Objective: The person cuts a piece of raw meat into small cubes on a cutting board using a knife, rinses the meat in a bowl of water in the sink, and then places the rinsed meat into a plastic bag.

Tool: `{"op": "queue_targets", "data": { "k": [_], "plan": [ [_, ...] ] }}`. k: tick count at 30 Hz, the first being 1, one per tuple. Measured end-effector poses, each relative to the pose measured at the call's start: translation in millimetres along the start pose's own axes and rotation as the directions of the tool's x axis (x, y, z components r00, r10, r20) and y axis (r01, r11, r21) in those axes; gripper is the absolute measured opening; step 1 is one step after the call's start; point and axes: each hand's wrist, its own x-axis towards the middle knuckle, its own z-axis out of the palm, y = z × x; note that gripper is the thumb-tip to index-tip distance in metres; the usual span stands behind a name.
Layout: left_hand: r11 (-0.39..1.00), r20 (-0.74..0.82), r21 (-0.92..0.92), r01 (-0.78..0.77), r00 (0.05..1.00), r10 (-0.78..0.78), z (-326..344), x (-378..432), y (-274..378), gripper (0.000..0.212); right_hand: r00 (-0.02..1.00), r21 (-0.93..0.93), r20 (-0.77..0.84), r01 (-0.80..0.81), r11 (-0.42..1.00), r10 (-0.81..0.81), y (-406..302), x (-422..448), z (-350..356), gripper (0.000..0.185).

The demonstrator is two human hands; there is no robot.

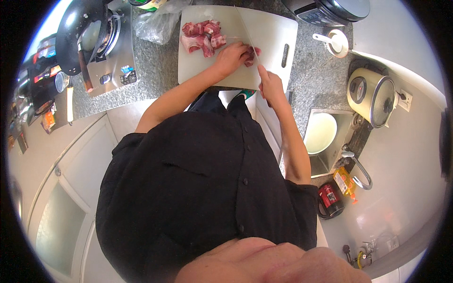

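A white plastic cutting board (205, 72) lies on the counter before me. My left hand (232, 56) presses a small piece of raw red meat (250, 58) against the board, its fingertips curled over the meat's left side. In my right hand (271, 83) is the handle of a kitchen knife (246, 28), mostly hidden by the fingers. The blade points away from me and crosses the held piece; whether it has cut through cannot be seen. Several chunks of raw meat (204, 36), some with pale fat or bone, are heaped on the board's left part.
A black wok (67, 39) sits on the gas stove (109, 76) at left. Near the board lies a clear plastic bag (154, 26). Rightward are a white spoon (324, 38), a cream rice cooker (370, 95) and a sink (320, 166) holding a pale bowl (321, 132).
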Motion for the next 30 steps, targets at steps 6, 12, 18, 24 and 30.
{"op": "queue_targets", "data": {
  "k": [6, 12, 18, 24, 30],
  "plan": [
    [0.985, 0.030, -0.081, 0.154, 0.988, -0.152, 2.5, -6.8, -3.4, 0.015, 0.972, -0.029, 0.086, -0.217, 0.976, 0.219, 3.2, -98.8, -26.8, 0.063],
    [0.999, 0.001, 0.014, 0.041, 0.999, -0.041, -2.6, -6.2, -4.1, 0.015, 0.998, -0.047, 0.058, 0.040, 0.998, -0.037, 28.1, -59.2, -9.3, 0.065],
    [0.998, -0.033, 0.043, 0.052, 0.998, -0.051, -4.0, -8.2, 6.7, 0.014, 0.992, -0.141, 0.116, -0.023, 0.990, 0.039, -19.8, 26.0, 2.1, 0.039],
    [0.959, -0.058, -0.062, 0.275, 0.959, -0.279, 0.7, -11.8, 7.8, 0.013, 0.998, -0.245, 0.036, 0.062, 0.967, -0.055, 9.0, -51.4, -16.4, 0.068],
    [0.993, -0.089, -0.016, 0.116, 0.989, -0.117, -1.7, -15.6, 0.8, 0.014, 0.990, -0.141, 0.124, 0.085, 0.986, -0.067, 12.6, -74.0, -21.9, 0.067]
  ]
}}
